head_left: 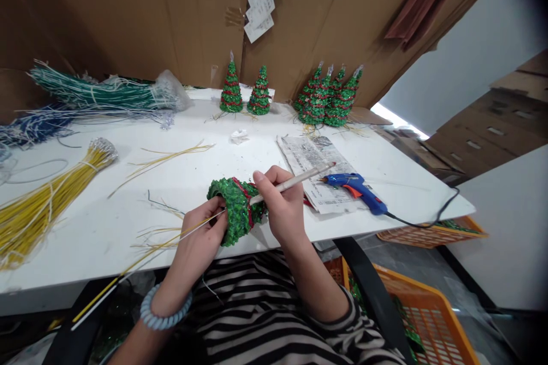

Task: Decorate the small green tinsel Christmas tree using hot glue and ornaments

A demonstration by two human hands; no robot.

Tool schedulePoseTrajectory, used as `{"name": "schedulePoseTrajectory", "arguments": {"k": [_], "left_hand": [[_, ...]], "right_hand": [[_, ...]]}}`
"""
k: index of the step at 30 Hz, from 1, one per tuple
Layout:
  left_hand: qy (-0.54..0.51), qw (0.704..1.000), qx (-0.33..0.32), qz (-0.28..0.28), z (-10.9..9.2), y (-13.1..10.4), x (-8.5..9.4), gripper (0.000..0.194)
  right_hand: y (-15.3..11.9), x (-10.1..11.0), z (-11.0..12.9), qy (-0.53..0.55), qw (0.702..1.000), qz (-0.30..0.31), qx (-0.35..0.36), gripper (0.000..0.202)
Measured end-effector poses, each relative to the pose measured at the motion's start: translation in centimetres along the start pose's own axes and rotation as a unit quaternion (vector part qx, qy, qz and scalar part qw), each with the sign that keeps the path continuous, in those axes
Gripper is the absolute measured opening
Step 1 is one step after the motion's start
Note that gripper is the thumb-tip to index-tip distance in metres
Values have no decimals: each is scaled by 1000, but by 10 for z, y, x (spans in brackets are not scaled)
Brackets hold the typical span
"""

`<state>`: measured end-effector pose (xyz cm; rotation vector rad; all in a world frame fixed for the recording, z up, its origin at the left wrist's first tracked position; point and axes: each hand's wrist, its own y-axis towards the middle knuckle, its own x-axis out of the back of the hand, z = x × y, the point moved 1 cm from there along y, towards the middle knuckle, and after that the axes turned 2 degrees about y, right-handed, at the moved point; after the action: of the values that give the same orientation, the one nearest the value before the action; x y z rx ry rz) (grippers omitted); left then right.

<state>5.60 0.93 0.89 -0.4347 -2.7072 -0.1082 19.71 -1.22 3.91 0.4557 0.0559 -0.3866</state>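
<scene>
Fingers of the left hand (201, 239) clasp a green beaded cone (236, 208) over the white table's (128, 222) near edge; the right hand (280, 205) grips a pale stick (295, 181). Loose yellow strands (171, 236) may slip or snag. Glue gun (357, 189) lies alongside; cardboard walls behind.

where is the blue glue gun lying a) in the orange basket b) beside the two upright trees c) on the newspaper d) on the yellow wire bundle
c, the blue glue gun lies on the newspaper, its nozzle towards the right hand.
</scene>
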Motion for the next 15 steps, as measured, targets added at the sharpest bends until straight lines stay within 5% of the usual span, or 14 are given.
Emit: {"name": "schedulePoseTrajectory", "arguments": {"k": [15], "left_hand": [[3,1000,0,1,0,0,1,33]], "right_hand": [[-1,0,0,14,1000,10,-12,42]]}}
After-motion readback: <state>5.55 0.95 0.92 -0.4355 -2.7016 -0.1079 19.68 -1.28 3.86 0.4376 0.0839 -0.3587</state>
